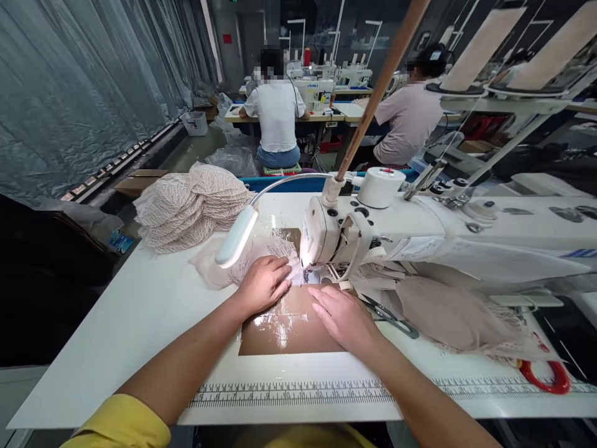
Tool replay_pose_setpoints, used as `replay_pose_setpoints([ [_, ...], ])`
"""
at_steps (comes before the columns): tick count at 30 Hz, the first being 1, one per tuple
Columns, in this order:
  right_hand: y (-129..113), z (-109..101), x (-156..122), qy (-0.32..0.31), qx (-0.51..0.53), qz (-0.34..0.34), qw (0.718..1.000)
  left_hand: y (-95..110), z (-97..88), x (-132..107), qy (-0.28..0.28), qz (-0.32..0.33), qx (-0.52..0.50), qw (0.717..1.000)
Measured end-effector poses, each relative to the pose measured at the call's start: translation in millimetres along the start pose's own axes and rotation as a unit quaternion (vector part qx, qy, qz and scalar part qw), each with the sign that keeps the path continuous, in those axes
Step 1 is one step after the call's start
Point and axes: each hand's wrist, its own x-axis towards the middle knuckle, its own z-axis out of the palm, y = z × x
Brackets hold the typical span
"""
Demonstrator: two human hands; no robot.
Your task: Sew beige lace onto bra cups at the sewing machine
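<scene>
A white sewing machine stands over the table, its needle area lit from close by. My left hand lies flat on pale pink lace fabric, fingers pointing toward the presser foot. The fabric runs from the left up to the needle; how it sits under the foot is partly hidden. My right hand rests with fingers stretched out on a shiny brown sheet, just in front of the foot, and I see nothing held in it. To its right are dark thread snips or scissors.
Stacked lace pieces sit at the back left. A bendable lamp hangs beside the needle. Beige fabric pieces and red-handled scissors lie right. A printed ruler runs along the front edge. Two people work ahead.
</scene>
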Motion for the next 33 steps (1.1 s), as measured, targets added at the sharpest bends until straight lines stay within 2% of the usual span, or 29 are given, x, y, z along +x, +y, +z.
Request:
replay_pose_setpoints([
  [3,9,-18,-11,-0.013,-0.032,0.029,0.999,-4,-5.0,-3,0.013,-0.031,-0.023,0.999],
  [5,18,-27,-22,-0.019,-0.087,0.05,0.995,-3,-14.8,-8,-0.002,-0.027,-0.035,0.999],
  [8,35,-30,-43,-0.026,-0.173,0.071,0.982,14,-36.8,-21,-0.093,0.011,-0.123,0.988],
  [11,48,-27,-59,-0.058,-0.228,0.088,0.968,39,-58.6,-36,-0.206,0.04,-0.232,0.95],
  [13,54,-25,-65,-0.078,-0.24,0.083,0.964,50,-68.3,-41,-0.237,0.045,-0.266,0.933],
  [14,56,-24,-67,-0.083,-0.238,0.074,0.965,52,-71.1,-42,-0.23,0.036,-0.275,0.933],
  [16,60,-22,-68,-0.086,-0.229,0.057,0.968,47,-72.1,-41,-0.177,-0.017,-0.273,0.946],
  [18,63,-22,-68,-0.074,-0.222,0.052,0.971,33,-67.9,-37,-0.111,-0.1,-0.246,0.958],
  [20,64,-23,-67,-0.046,-0.219,0.054,0.973,16,-60.7,-31,-0.086,-0.176,-0.229,0.953],
  [24,61,-31,-70,0.052,-0.188,0.024,0.981,-3,-47.0,-24,-0.127,-0.257,-0.29,0.913],
  [26,55,-35,-74,0.117,-0.144,-0.003,0.983,-1,-43.6,-23,-0.136,-0.268,-0.335,0.893],
  [28,45,-37,-77,0.152,-0.071,0.007,0.986,5,-42.2,-23,-0.141,-0.271,-0.396,0.866],
  [31,26,-35,-74,0.116,0.071,0.071,0.988,13,-40.5,-24,-0.148,-0.283,-0.488,0.812],
  [33,12,-33,-64,0.072,0.13,0.09,0.985,15,-38.7,-26,-0.143,-0.292,-0.52,0.79],
])
